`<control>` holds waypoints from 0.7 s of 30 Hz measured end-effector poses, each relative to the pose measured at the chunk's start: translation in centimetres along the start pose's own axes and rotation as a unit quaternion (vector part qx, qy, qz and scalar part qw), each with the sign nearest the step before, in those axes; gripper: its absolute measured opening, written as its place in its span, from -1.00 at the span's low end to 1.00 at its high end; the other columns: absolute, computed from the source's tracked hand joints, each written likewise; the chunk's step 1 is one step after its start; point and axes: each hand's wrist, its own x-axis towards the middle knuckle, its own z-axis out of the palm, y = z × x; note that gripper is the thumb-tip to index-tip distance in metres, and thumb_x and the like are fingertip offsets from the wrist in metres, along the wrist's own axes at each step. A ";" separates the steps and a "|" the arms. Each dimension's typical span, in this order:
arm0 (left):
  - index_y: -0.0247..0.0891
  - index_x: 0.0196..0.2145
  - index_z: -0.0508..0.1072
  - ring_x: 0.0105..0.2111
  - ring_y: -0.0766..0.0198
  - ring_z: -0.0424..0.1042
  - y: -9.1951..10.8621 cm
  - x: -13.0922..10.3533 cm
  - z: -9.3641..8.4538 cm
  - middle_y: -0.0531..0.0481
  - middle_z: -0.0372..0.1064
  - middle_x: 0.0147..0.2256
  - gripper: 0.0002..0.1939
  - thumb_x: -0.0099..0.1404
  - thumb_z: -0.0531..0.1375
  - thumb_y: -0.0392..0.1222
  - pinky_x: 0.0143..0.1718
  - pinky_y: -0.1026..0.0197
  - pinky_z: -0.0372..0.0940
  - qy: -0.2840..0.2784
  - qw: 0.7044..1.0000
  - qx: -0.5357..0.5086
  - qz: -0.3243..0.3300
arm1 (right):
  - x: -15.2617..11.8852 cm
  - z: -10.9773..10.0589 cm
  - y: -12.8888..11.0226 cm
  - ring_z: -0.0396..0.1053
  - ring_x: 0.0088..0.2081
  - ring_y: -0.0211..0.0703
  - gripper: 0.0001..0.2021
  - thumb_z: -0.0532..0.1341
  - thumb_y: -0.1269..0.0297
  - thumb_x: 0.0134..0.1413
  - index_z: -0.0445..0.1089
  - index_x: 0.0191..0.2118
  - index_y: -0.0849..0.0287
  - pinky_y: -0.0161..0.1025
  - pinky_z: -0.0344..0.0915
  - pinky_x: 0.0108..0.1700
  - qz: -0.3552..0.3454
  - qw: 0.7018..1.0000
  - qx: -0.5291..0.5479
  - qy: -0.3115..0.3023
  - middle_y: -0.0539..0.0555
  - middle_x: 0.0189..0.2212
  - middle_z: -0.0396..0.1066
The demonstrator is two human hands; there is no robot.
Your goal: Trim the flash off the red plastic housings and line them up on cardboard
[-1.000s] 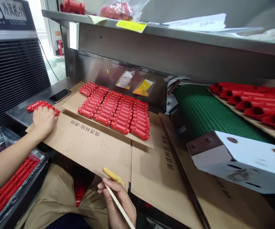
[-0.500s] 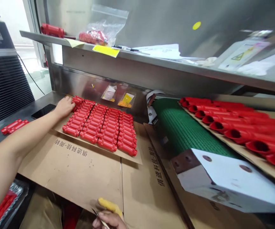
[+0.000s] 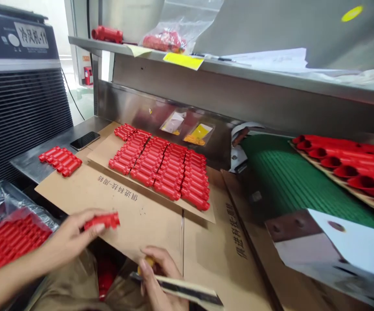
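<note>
My left hand (image 3: 79, 231) is closed round a red ribbed tube (image 3: 104, 221), held above the brown cardboard near its front edge. At the lower middle, my right hand (image 3: 161, 276) grips a slim tool with a dark and pale flat blade-like part (image 3: 190, 291); a yellowish piece shows between its fingers. Beyond both hands, rows of red tubes (image 3: 159, 166) lie on a cardboard sheet (image 3: 105, 149). A smaller group of red tubes (image 3: 60, 160) rests on the left side of the table.
A phone (image 3: 84, 141) lies at the back left. Lower left is a plastic-lined container of red parts (image 3: 14, 242). To the right stand a green conveyor belt (image 3: 277, 172) with a white metal end (image 3: 339, 255) and larger red tubes (image 3: 362, 164). A metal shelf (image 3: 225, 71) spans the back.
My left hand has come back from the far left of the rows toward the front, now with a red tube. My right hand has come further into view. The view has shifted left.
</note>
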 end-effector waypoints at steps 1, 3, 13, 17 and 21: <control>-0.07 0.10 0.62 0.05 0.03 0.64 0.5 -2.2 1.6 -0.13 0.66 0.05 -0.62 0.54 0.13 0.08 0.09 0.11 0.46 -0.046 0.993 -0.095 -0.043 | 0.2 0.3 -0.6 0.34 -0.59 -0.24 -0.67 0.35 -0.08 0.30 0.58 -0.13 0.12 -0.34 0.29 -0.53 -0.006 0.999 -0.017 -0.037 -0.02 -0.53 0.44; 0.00 0.18 0.60 0.16 -0.01 0.57 1.1 -5.4 3.6 -0.12 0.60 0.15 -0.59 0.51 0.16 0.12 0.19 0.04 0.41 -0.099 0.965 -0.218 -0.109 | 0.5 0.5 -1.5 0.34 -0.53 -0.24 -0.68 0.29 -0.03 0.35 0.57 -0.20 0.15 -0.34 0.27 -0.48 -0.024 0.990 -0.050 -0.129 -0.01 -0.51 0.44; -0.24 -0.36 0.56 -0.06 -0.09 0.57 -7.9 5.3 -13.7 -0.06 0.57 -0.41 -0.66 0.35 0.24 0.10 -0.35 0.07 0.19 0.326 0.928 0.154 -0.099 | -1.8 -1.4 -1.5 0.26 -0.57 -0.30 -0.65 0.24 -0.02 0.41 0.49 -0.29 0.15 -0.37 0.20 -0.56 -0.043 0.988 -0.026 -0.147 -0.03 -0.50 0.37; -0.30 -0.44 0.47 -0.49 0.30 0.39 -11.8 9.8 -18.0 0.15 0.34 -0.55 -0.59 0.39 0.31 0.09 -0.40 0.19 0.20 0.328 0.924 0.162 -0.114 | -2.8 -1.6 -0.6 0.21 -0.61 -0.33 -0.64 0.25 -0.04 0.40 0.49 -0.30 0.16 -0.39 0.17 -0.58 -0.041 0.993 0.002 -0.113 -0.07 -0.54 0.32; -0.28 -0.38 0.51 -0.52 0.30 0.37 -13.7 10.8 -18.2 0.14 0.39 -0.50 -0.62 0.39 0.35 0.11 -0.39 0.17 0.34 0.291 0.933 0.158 -0.142 | -3.7 -1.9 0.4 0.23 -0.61 -0.34 -0.63 0.27 -0.04 0.39 0.49 -0.32 0.16 -0.39 0.18 -0.58 -0.037 0.997 -0.002 -0.074 -0.06 -0.52 0.34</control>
